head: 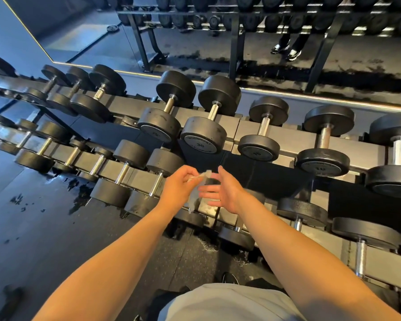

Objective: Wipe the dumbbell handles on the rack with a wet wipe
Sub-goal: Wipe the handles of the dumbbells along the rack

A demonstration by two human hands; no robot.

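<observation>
A crumpled pale wet wipe (195, 193) hangs between my hands over the lower tier of the dumbbell rack (285, 137). My left hand (180, 186) pinches its top with curled fingers. My right hand (220, 189) is beside it, fingers straight and spread, palm turned toward the wipe. Black dumbbells with chrome handles sit on two tiers. On the upper tier, the "30" dumbbell (210, 121) lies straight ahead. A lower-tier handle (156, 184) is just left of my left hand.
A mirror (218, 42) behind the rack reflects the rack and a person's legs. The dark rubber floor (44, 216) at the left has wet patches. A rack gap with a dark panel (264, 177) lies right of my hands. My shoe shows below.
</observation>
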